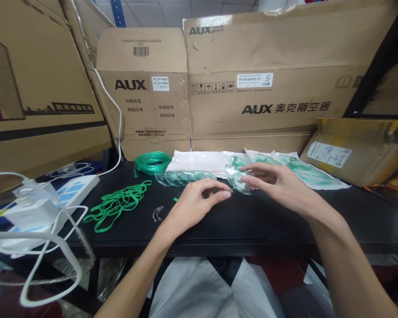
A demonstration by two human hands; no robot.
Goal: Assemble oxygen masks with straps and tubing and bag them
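My right hand (280, 185) grips a clear plastic face mask (236, 179) by its right side, above the black table. Close by, the fingertips of my left hand (197, 199) pinch a thin green strap (232, 190) at the mask's lower left edge. Most of that strap is hidden by my fingers, but a short green piece shows left of my left hand. Behind it lies a row of several more clear masks (181, 178). Loose green elastic straps (119, 204) are heaped at the left, with small clear curved strips (157, 214) beside them.
Coiled green tubing (151, 164) and white packaging (199, 161) lie at the back. Flat bags with green contents (301, 170) are behind my right hand. A taped carton (354, 152) stands right; a power strip (76, 194) with white cables is left. Large cardboard sheets (219, 128) wall the back.
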